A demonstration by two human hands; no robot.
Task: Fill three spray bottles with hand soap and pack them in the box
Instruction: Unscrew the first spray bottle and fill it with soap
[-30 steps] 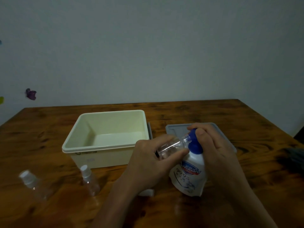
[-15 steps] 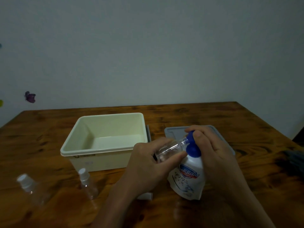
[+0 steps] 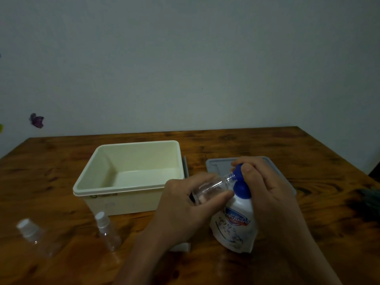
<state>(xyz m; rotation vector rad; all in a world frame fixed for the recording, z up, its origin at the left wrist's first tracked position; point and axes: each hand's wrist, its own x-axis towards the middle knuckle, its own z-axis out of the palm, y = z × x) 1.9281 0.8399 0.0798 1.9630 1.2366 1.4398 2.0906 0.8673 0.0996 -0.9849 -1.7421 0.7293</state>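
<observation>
My left hand [image 3: 183,204] grips a clear, uncapped spray bottle [image 3: 211,187], tilted with its open neck against the blue spout of a white hand soap pouch [image 3: 236,225]. My right hand [image 3: 269,188] wraps the pouch's blue top [image 3: 241,187] and holds it upright on the table. Two more clear spray bottles with white caps stand at the front left, one [image 3: 107,231] near the box and one [image 3: 34,236] further left. The cream box [image 3: 123,194] sits open behind them, and nothing is visible inside it.
A grey lid [image 3: 218,164] lies flat behind my right hand. A small white object [image 3: 181,246] peeks out under my left wrist. A dark item [image 3: 370,199] lies at the table's right edge. The wooden table [image 3: 267,140] ends at a plain wall.
The view has shifted slightly. Both hands keep the same hold, with the bottle's neck still against the pouch's spout.
</observation>
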